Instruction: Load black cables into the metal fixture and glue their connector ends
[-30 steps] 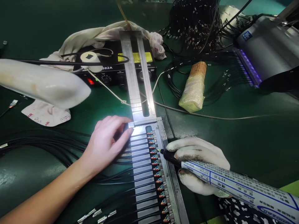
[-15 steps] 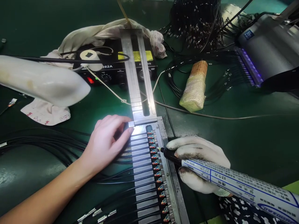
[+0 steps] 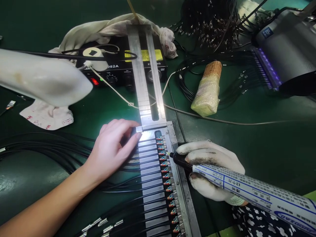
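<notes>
My bare left hand [image 3: 111,144] rests at the far left corner of a metal jig [image 3: 150,184], pinching a small metal block there between thumb and forefinger. Black cables [image 3: 150,171] lie side by side across the jig. Their connector ends, with coloured wires [image 3: 164,163], form a row along its right side. In my gloved right hand [image 3: 214,156] is a large glue syringe [image 3: 247,184] with a printed white label. Its black tip points left, at or just above the upper part of the connector row; contact cannot be made out.
A slotted metal plate [image 3: 144,82] leans over a black dispenser box [image 3: 113,77]. A white lamp [image 3: 44,77] reaches in from the left. A wrapped block [image 3: 207,90] stands right of the plate, and a grey machine with purple light [image 3: 291,49] sits far right. Cable bundles [image 3: 207,23] lie behind.
The syringe tip has shifted slightly towards the far end of the connector row. My left hand keeps its hold on the jig corner. The whole view has moved a little.
</notes>
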Demonstrator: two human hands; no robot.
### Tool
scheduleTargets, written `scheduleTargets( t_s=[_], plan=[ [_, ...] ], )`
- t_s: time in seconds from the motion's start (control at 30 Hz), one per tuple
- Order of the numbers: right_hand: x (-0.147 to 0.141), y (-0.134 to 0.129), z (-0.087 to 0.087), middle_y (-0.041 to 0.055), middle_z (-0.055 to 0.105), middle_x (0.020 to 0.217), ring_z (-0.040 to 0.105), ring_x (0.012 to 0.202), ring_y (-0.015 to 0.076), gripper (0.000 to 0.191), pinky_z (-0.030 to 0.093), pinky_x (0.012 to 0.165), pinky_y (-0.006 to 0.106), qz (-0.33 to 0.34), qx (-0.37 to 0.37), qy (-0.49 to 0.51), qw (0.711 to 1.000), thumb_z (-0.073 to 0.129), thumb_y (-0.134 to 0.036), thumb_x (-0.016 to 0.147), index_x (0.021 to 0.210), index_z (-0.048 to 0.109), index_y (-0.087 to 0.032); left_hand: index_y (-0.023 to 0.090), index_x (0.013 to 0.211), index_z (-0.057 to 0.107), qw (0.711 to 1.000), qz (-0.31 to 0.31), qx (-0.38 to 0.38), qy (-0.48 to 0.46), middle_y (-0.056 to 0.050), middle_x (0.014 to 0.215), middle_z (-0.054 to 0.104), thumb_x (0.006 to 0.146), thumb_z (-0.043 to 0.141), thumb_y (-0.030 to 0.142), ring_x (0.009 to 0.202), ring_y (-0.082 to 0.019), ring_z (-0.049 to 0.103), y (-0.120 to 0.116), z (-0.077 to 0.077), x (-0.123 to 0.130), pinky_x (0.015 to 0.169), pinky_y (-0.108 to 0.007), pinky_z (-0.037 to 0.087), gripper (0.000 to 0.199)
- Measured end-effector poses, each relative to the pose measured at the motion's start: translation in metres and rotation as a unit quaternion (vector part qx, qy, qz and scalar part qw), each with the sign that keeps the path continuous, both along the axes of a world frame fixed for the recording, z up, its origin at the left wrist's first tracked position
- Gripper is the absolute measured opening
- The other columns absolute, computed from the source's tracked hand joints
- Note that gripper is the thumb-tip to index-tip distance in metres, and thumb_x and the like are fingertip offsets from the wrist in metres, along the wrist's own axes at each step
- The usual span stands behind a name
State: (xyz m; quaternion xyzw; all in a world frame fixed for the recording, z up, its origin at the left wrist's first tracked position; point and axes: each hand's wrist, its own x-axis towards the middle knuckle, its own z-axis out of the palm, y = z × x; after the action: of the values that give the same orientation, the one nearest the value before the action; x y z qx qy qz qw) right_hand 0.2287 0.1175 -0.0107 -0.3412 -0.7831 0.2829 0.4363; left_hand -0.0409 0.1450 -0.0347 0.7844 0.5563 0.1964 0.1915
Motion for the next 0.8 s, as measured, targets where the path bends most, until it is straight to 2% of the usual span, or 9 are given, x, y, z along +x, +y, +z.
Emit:
scheduleTargets(
  t_s=[0.27, 0.47, 0.8],
  plan=[
    [0.001, 0.001, 0.002, 0.0099, 0.075, 0.096, 0.074, 0.085, 0.0209, 0.016, 0.063, 0.073, 0.030, 0.001, 0.004, -0.002, 1.000, 0.068, -0.019, 0.079, 0.095, 0.066, -0.017, 0.023, 0.105, 0.059, 1.000, -0.001, -0.001, 0.002, 0.001, 0.078, 0.053, 0.095, 0.052, 0.040, 0.078, -0.019, 0.050, 0.000, 0.001, 0.000, 0.074, -0.035, 0.036, 0.020],
    [0.008, -0.013, 0.008, 0.0101, 0.075, 0.100, 0.074, 0.089, 0.0247, 0.021, 0.063, 0.074, 0.036, -0.011, -0.001, -0.003, 1.000, 0.067, -0.023, 0.079, 0.099, 0.064, -0.019, 0.023, 0.105, 0.059, 1.000, -0.001, 0.000, 0.005, 0.001, 0.078, 0.053, 0.095, 0.052, 0.041, 0.078, -0.019, 0.050, 0.001, 0.000, -0.001, 0.075, -0.035, 0.037, 0.022],
    [0.001, -0.013, 0.003, 0.0091, 0.076, 0.094, 0.075, 0.082, 0.0204, 0.014, 0.063, 0.070, 0.030, -0.009, 0.005, -0.027, 1.000, 0.064, -0.019, 0.076, 0.090, 0.065, -0.018, 0.022, 0.104, 0.060, 1.000, -0.004, 0.003, 0.001, 0.000, 0.078, 0.053, 0.095, 0.053, 0.040, 0.077, -0.019, 0.050, 0.000, -0.001, 0.000, 0.074, -0.035, 0.036, 0.022]
  ],
)
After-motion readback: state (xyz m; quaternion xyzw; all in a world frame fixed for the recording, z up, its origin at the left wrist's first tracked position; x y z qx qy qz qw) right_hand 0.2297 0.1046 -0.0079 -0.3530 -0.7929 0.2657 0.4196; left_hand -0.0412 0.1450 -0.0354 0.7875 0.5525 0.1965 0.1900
